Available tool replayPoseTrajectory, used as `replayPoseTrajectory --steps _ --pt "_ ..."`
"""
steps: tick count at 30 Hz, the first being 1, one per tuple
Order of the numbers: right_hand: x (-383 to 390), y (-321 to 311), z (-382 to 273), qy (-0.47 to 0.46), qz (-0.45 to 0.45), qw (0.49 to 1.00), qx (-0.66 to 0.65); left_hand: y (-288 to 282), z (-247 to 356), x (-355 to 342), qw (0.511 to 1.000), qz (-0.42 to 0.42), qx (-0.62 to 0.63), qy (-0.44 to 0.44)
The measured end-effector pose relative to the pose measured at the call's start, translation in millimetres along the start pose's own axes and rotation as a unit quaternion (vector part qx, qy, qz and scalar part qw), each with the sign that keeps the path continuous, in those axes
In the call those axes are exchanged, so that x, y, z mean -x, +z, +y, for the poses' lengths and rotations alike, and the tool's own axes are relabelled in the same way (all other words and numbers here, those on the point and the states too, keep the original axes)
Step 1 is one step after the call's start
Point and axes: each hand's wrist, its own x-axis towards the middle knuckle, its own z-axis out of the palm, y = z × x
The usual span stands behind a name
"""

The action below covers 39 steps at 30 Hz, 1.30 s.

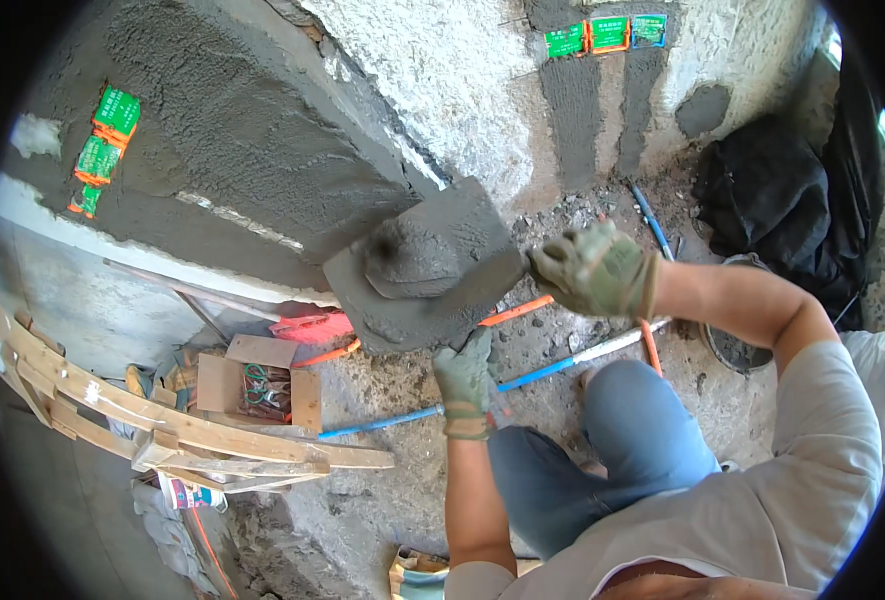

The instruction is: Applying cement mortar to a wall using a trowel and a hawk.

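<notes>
Lower left, wooden frame (222, 434); open cardboard box (220, 385) just beside it, contents jumbled; blue pipe (382, 421) across floor (382, 505); black sheeting (767, 185) heaped at right

Pale grey shirt (752, 510) with short sleeves (828, 405), blue trousers (650, 425), grey-green gloves (594, 272) with olive cuffs (648, 285)

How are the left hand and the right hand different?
The left hand is at the mortar-covered board's lower edge; the right hand is at its right end. The left hand's forearm comes from below, the right hand's from the right. Both wear greenish gloves.
</notes>
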Motion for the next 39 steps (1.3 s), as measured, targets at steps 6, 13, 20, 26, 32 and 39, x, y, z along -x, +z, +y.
replayPoseTrajectory --steps 6,13,20,26,32,39 --pt "-57 -18 -15 -0.025 0.091 0.983 -0.158 -24 -50 3 0.906 0.049 -0.208 0.365" --pt "-86 -48 -5 0.121 -0.081 0.560 -0.816 -3 25 -1 0.984 0.150 0.011 0.099" --pt "-52 -25 -28 0.195 -0.234 0.176 -0.936 14 41 24 0.988 0.153 -0.027 -0.011" --pt "-19 -9 -19 0.208 -0.226 -0.047 -0.950 31 75 34 0.986 0.162 -0.011 0.042" --pt "1 36 -36 0.199 -0.209 -0.099 -0.952 39 63 30 0.983 0.180 -0.002 0.034" --pt "-18 49 -39 -0.091 -0.307 -0.416 -0.851 25 27 27 0.988 0.106 -0.071 0.086"
